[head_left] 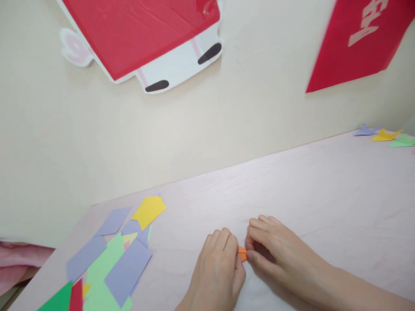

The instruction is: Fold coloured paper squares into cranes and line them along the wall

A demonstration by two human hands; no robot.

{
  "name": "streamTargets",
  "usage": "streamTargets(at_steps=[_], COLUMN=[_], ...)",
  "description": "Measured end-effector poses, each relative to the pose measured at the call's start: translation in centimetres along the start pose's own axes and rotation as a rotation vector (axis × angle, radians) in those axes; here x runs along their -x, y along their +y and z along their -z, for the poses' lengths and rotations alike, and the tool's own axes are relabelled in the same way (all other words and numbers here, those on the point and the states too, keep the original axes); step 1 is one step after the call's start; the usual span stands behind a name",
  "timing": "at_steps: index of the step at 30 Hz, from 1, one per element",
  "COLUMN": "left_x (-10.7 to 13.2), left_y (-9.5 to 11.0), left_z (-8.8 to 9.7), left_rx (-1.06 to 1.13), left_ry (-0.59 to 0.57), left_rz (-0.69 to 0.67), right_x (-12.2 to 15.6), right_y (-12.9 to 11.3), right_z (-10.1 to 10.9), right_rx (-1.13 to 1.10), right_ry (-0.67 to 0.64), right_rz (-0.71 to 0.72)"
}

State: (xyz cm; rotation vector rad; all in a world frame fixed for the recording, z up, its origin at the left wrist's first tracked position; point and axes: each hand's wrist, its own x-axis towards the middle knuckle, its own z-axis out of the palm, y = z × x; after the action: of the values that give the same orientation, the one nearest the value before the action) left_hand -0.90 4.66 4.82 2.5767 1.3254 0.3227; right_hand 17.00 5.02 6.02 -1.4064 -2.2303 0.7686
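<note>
A small folded piece of orange paper shows between my two hands, low in the middle of the head view. My left hand is closed on its left side, and the fingers cover much of the paper. At the paper's right tip, the thumb and fingertips of my right hand pinch it. A crease or edge runs along the orange paper. The rest of its shape is hidden behind my fingers.
Loose paper sheets in purple, green, yellow and red lie overlapping on the left of the pale tabletop. Several folded paper pieces stand at the far right, by the wall. Red decorations hang there.
</note>
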Motion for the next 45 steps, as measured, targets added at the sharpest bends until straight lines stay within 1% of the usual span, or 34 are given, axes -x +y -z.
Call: streamTargets(at_steps=[5, 11, 16, 20, 24, 27, 31, 35, 40, 45], left_x=[-0.1, -0.2, -0.2, -0.1, 0.1, 0.3, 0.3, 0.4, 0.6, 0.9], left_y=[0.2, 0.6, 0.8, 0.7, 0.3, 0.0, 0.1, 0.2, 0.2, 0.2], left_z=[0.1, 0.2, 0.1, 0.1, -0.3, -0.7, -0.8, -0.5, 0.0, -0.1], left_rx=[-0.039, -0.101, -0.126, -0.083, 0.066, 0.135, 0.158, 0.168, 0.193, 0.221], left_ry=[-0.027, -0.06, -0.046, -0.008, 0.105, 0.143, 0.14, 0.118, 0.059, 0.073], left_rz=[0.001, 0.038, 0.049, 0.05, 0.079, 0.088, 0.096, 0.108, 0.11, 0.101], right_x=[-0.2, -0.2, 0.0, 0.1, 0.2, 0.2, 0.2, -0.1, -0.2, -0.1], right_y=[0.1, 0.4, 0.4, 0.6, 1.2, 1.3, 0.7, -0.1, -0.2, -0.1], right_z=[-0.3, -0.6, -0.6, -0.3, -0.2, -0.2, 0.0, -0.3, -0.7, -0.6], right_rx=[0.062, 0.069, 0.067, -0.008, -0.088, -0.116, -0.124, -0.074, -0.066, -0.075], right_ry=[0.009, 0.031, 0.038, 0.022, 0.01, 0.018, 0.022, 0.04, 0.057, 0.054], right_rz=[-0.003, 0.018, 0.045, 0.087, 0.117, 0.108, 0.061, -0.003, -0.005, 0.003])
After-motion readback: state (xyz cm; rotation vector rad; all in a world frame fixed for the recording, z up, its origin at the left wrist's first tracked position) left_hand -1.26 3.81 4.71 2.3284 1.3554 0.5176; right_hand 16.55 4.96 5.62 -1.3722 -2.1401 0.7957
